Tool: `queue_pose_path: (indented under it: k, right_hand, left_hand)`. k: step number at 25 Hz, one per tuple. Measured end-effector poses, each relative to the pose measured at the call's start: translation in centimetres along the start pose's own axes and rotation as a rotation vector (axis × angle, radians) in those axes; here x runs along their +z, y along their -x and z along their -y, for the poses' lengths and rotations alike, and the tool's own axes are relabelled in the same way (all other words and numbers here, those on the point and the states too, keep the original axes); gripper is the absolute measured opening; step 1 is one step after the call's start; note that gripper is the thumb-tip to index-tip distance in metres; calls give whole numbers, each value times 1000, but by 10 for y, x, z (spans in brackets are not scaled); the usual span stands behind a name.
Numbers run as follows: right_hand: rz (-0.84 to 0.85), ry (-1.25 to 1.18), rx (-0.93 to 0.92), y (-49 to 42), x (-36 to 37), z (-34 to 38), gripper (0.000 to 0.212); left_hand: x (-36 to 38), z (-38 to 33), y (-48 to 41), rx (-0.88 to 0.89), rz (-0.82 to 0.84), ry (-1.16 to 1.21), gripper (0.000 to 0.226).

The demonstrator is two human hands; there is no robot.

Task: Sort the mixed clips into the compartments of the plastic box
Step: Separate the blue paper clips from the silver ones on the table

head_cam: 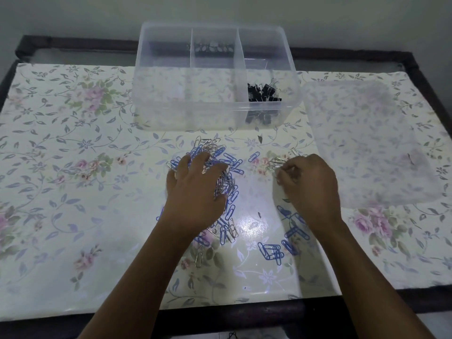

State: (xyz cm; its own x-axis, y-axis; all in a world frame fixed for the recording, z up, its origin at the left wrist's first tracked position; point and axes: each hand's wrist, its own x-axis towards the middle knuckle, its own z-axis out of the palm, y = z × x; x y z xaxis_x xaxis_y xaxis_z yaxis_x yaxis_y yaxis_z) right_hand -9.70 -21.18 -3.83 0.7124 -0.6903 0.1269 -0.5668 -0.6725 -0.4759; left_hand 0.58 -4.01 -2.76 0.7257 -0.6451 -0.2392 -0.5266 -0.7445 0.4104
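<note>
1. Left grip [195, 189]: released, palm down, with fingers spread. It rests flat on top of the mixed pile [228, 189] of blue and silver paper clips, at the middle of the counter [244, 319].
2. Right grip [310, 184]: fingers are curled, grasping a small bunch of silver paper clips [276, 163] at the fingertips, right of the mixed pile and apart from it.
3. Loose blue paper clips [271, 250] lie between the two forearms toward the near edge. More of them are partly hidden under the right wrist.
4. One silver clip [199, 256] lies alone at the near end of the mixed pile.
5. Plastic box [215, 118]: clear, open-topped and divided into compartments. It stands at the middle of the far edge, well apart from both grips.
6. Black binder clips [264, 94] lie in the right compartment. Further dark clips show at the far end of the middle compartment. No contents can be made out in the left compartment.
7. A translucent lid [367, 143] lies flat beside the box, toward the right edge.
8. A floral cover [73, 167] is spread over the counter.
</note>
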Motion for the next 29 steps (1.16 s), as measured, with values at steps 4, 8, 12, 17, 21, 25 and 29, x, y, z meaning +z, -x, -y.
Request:
queue_pose_path:
  k: [4,8,12,17,21,25,29]
  right_hand:
    - [132,131,-232,11,18,23,46]
    - [208,166,-315,11,21,26,71]
    - [60,53,-370,10,24,27,54]
    - [131,178,-382,19,32,33,66]
    - [179,153,-307,18,35,39,66]
    - [84,117,-267,12,27,39,47]
    - [2,86,-324,6,23,34,37]
  left_hand:
    - [-4,1,0,-84,-51,-11,56]
    - [-6,3,0,-96,-117,38,50]
    - [-9,2,0,-149,-236,145,39]
    - [1,-7,3,4,-182,81,52]
    - [1,-7,4,-26,-124,39,50]
    - [-1,-2,2,-72,-194,49,37]
    - [-1,-1,0,-99,-215,52,45]
